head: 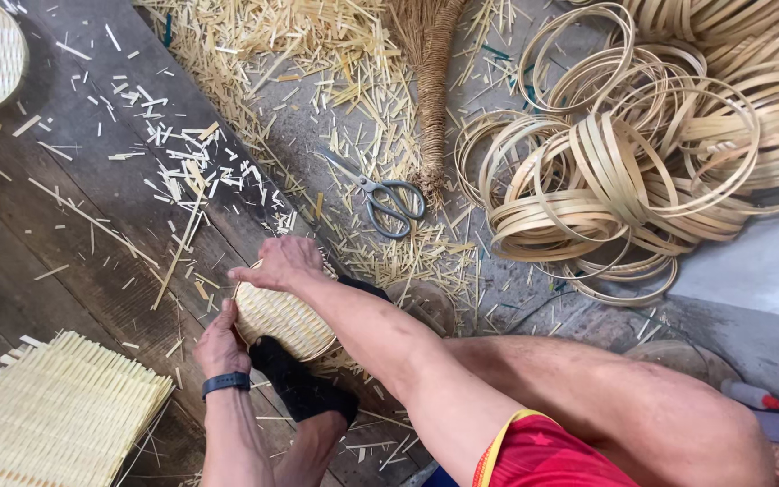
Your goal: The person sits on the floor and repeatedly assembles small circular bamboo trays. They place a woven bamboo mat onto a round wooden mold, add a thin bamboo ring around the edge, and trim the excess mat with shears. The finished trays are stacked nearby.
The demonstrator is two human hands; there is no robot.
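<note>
Our left hand [221,345] and right hand [281,263] clasp a small woven basket [283,317], fingers wrapped around its rim; it looks light and springy, best held there.

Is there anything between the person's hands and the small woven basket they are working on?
Nothing visible. The right hand lies on top of the basket and the left hand presses its left side. A foot in a black sock pins the basket's lower edge, beside the left hand, not between.

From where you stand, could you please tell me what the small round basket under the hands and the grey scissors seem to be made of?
Small round woven basket: pale, matt strips, probably bamboo, like the hoops nearby. Grey scissors: seemingly metal, dull grey blades and handles alike.
</note>
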